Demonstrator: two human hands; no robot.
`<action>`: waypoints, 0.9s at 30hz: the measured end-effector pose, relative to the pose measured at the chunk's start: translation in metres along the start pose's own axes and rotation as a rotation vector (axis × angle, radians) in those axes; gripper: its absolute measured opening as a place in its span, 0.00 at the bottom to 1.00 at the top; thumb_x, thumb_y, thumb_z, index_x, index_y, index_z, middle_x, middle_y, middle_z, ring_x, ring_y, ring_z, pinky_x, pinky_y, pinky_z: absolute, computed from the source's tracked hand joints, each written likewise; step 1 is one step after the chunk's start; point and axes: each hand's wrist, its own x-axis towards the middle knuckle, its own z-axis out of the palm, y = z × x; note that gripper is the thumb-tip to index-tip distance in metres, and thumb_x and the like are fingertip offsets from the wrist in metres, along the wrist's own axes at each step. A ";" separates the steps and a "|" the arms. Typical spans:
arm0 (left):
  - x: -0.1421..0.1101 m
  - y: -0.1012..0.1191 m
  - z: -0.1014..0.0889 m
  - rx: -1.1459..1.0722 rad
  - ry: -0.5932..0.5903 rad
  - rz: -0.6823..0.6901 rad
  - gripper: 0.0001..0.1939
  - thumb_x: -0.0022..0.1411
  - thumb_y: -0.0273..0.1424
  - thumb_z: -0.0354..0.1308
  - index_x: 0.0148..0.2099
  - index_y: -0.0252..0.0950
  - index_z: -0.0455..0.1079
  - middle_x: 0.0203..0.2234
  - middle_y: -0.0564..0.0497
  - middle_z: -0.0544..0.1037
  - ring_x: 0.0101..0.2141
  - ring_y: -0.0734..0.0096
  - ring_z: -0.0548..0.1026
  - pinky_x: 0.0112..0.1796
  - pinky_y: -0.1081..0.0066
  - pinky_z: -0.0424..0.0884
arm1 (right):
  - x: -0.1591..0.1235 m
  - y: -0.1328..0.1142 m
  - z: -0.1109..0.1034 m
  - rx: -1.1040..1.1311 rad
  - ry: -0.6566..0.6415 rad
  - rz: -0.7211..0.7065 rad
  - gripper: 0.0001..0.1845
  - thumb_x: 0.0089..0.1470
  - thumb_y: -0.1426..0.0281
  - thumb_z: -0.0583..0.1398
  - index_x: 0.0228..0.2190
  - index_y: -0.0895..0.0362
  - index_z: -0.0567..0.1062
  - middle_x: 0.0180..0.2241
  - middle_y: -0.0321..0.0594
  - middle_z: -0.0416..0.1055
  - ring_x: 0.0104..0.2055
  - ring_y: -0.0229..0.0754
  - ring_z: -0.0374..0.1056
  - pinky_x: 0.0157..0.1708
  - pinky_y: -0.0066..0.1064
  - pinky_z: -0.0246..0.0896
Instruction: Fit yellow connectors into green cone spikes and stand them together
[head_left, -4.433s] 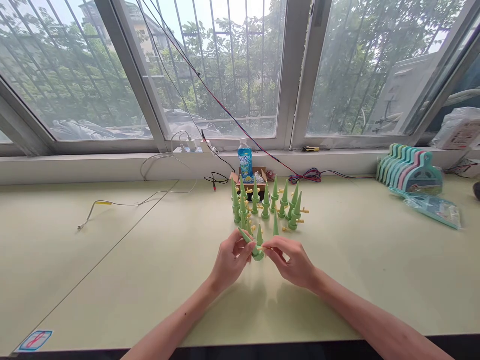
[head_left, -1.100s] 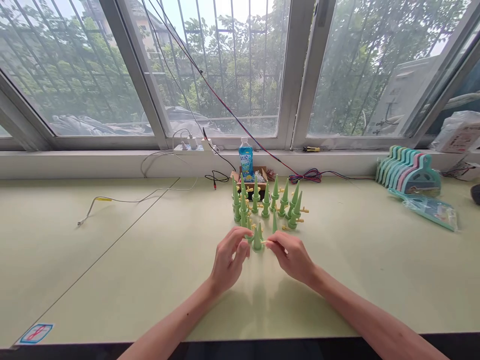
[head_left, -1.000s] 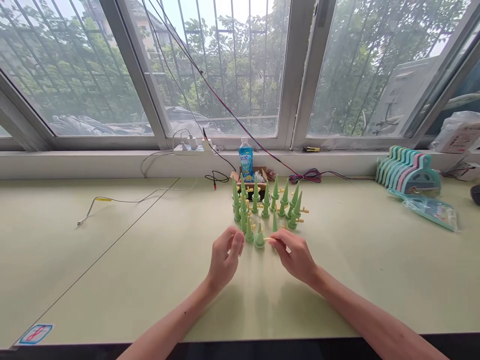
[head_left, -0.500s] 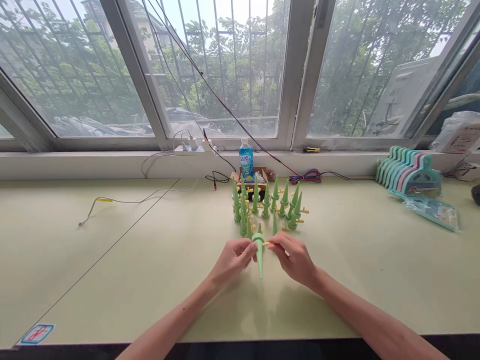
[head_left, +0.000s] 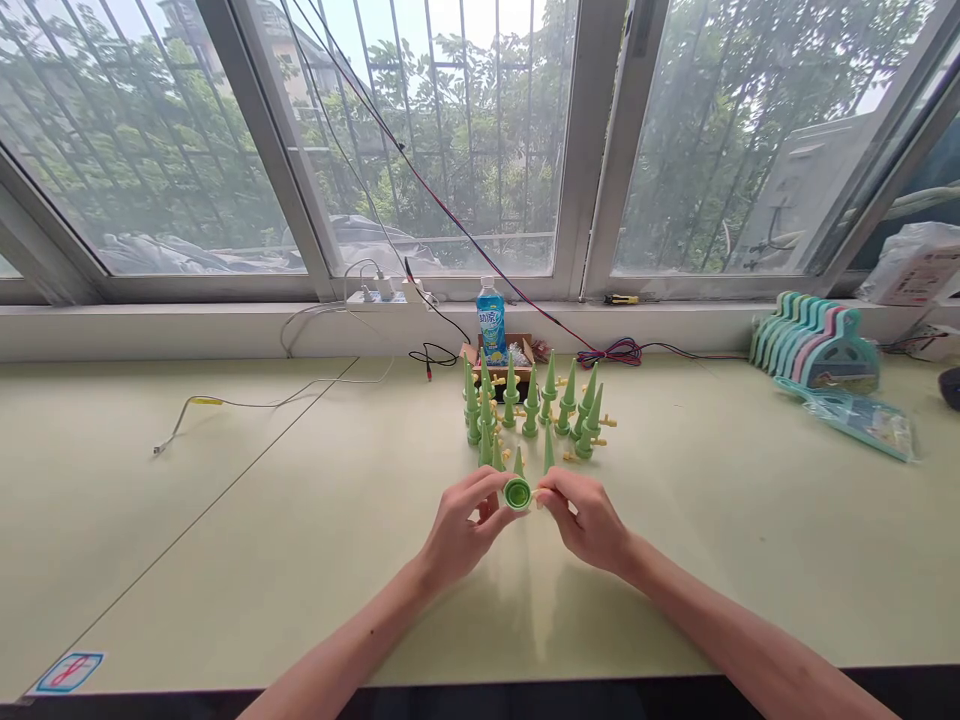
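Observation:
Both hands hold one green plastic cone [head_left: 517,493] just above the pale green table [head_left: 300,520]; its round open base faces me. My left hand [head_left: 463,525] pinches the cone's left side with thumb and fingers. My right hand [head_left: 586,517] pinches its right side, where a small yellow peg sticks out. Just behind the hands stands a cluster of upright green cones with yellow pegs [head_left: 534,410].
A blue drink bottle [head_left: 491,322] and a small cardboard box [head_left: 512,358] stand behind the cones by the window sill. Cables [head_left: 300,385] trail across the left of the table. Pastel plastic pieces [head_left: 817,345] and a clear bag [head_left: 855,418] lie at the right.
The cone was stood down near the cluster about a second ago, picked up with its tip toward me, and is now turned so its open base faces me.

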 end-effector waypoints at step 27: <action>0.005 0.006 -0.009 -0.401 -0.314 -0.395 0.29 0.66 0.51 0.48 0.24 0.31 0.64 0.16 0.55 0.62 0.16 0.81 0.55 0.19 0.77 0.50 | -0.003 0.000 0.001 -0.021 -0.003 -0.165 0.07 0.64 0.75 0.52 0.34 0.56 0.68 0.25 0.34 0.61 0.23 0.35 0.51 0.23 0.28 0.47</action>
